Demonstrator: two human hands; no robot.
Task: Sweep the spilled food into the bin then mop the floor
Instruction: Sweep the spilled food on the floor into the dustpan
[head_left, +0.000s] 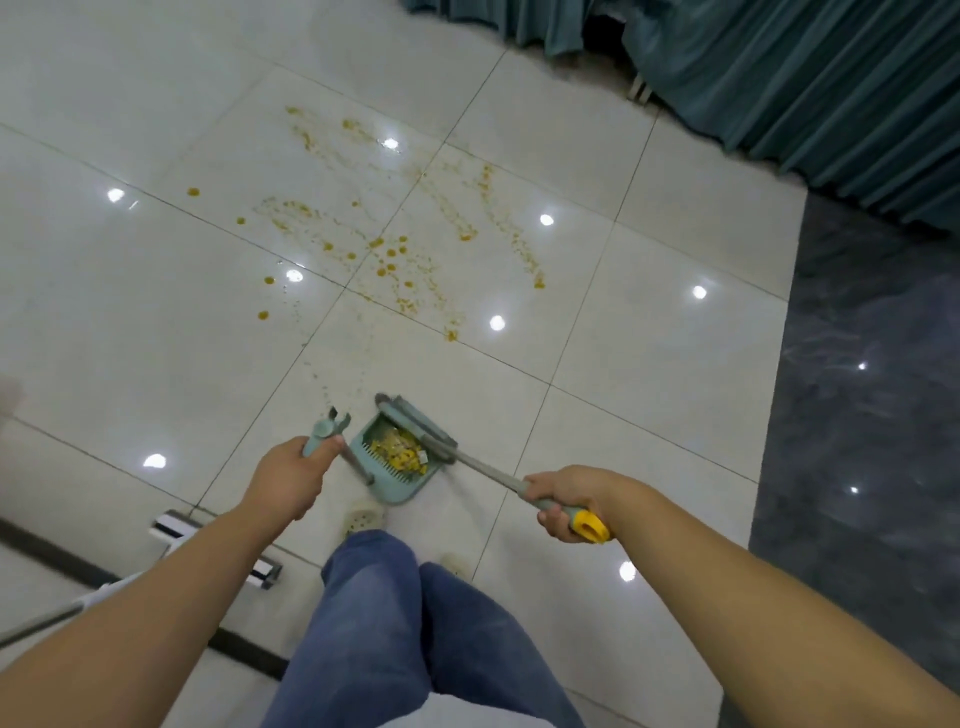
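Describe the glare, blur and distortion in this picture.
Head view: round glare spots dot the glossy floor tiles; wide-angle distortion stretches the forearms toward the corners; the mop head at lower left looks slightly smeared, while the dustpan and orange stains are fairly sharp.

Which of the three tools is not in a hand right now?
The mop, down on the floor beside the left arm. The left hand grips the dustpan handle and the right hand grips the broom.
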